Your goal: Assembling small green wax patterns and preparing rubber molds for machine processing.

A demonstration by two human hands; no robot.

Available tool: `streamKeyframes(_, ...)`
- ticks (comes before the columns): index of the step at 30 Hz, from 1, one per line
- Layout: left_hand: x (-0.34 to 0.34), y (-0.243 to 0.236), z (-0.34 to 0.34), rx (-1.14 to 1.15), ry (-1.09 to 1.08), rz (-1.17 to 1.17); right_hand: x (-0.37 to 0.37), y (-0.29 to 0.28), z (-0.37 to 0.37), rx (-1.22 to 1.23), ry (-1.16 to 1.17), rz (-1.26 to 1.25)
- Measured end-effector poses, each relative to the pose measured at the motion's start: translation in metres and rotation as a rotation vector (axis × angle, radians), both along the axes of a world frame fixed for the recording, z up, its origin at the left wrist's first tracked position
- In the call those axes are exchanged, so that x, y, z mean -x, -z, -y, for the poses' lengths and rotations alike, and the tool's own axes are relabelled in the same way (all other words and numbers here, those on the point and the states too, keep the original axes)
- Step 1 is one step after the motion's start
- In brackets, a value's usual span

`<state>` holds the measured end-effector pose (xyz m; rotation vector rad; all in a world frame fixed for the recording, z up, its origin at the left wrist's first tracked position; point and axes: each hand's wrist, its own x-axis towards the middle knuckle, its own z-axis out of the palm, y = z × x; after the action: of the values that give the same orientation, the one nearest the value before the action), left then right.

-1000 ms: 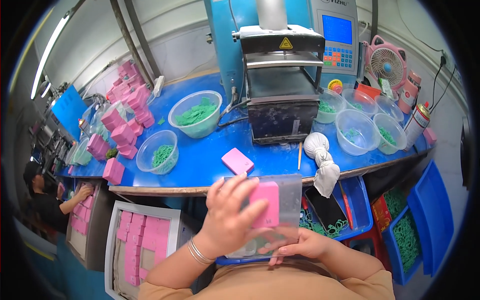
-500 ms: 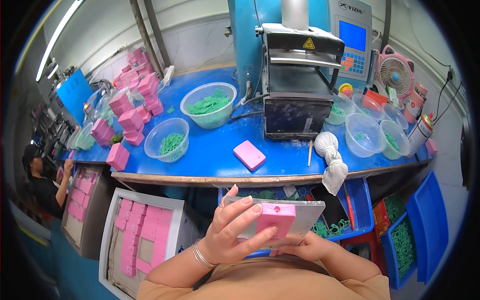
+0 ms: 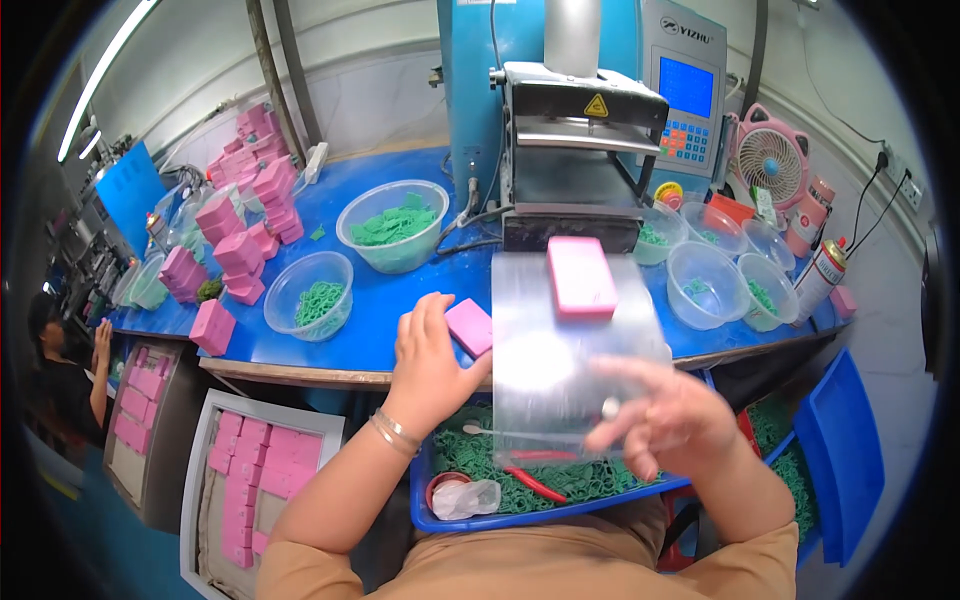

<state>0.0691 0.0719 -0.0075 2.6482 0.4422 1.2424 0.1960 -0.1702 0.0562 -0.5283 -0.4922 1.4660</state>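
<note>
My left hand (image 3: 428,345) is beside a pink block (image 3: 470,327) lying flat on the blue table, fingers stretched along its left side and thumb apart near the plate's edge. A clear plate (image 3: 540,340) lies to the right, tilted, reaching over the table's front edge. On the plate's far part sits another pink block (image 3: 583,278). My right hand (image 3: 665,415) is over the plate's near right part, fingers spread and blurred by motion; whether they touch the plate I cannot tell. Behind the plate stands the press (image 3: 575,170).
Below the table edge is a blue drawer (image 3: 440,518) with green scraps, a red-handled tool (image 3: 535,485) and a plastic bag (image 3: 468,498). Bowls with green pieces (image 3: 395,235) stand left and right. Stacked pink blocks (image 3: 240,250) are at left. A person (image 3: 75,370) works far left.
The plate has gone from upright near my body to out over the table edge, its pink block now lying on it. My left hand left it for the table block. The drawer's contents now show more.
</note>
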Motion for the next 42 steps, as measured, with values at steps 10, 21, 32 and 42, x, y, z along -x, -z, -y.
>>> streamKeyframes(10, -0.011, 0.006, -0.01, 0.154, -0.001, -0.187, -0.054, -0.042, -0.032, -0.119, 0.121, 0.139)
streamKeyframes(21, -0.01, 0.005, -0.01, 0.174, -0.006, -0.185, -0.09, -0.028, -0.088, 0.09, 0.752, 0.259)
streamKeyframes(32, 0.098, -0.059, 0.011, -0.101, 0.202, -0.017, -0.097, -0.006, -0.098, 0.152, 0.799, 0.448)
streamKeyframes(42, 0.276, 0.003, -0.039, 0.128, -0.478, -0.396, -0.161, 0.009, -0.083, 0.021, 0.757, 0.492)
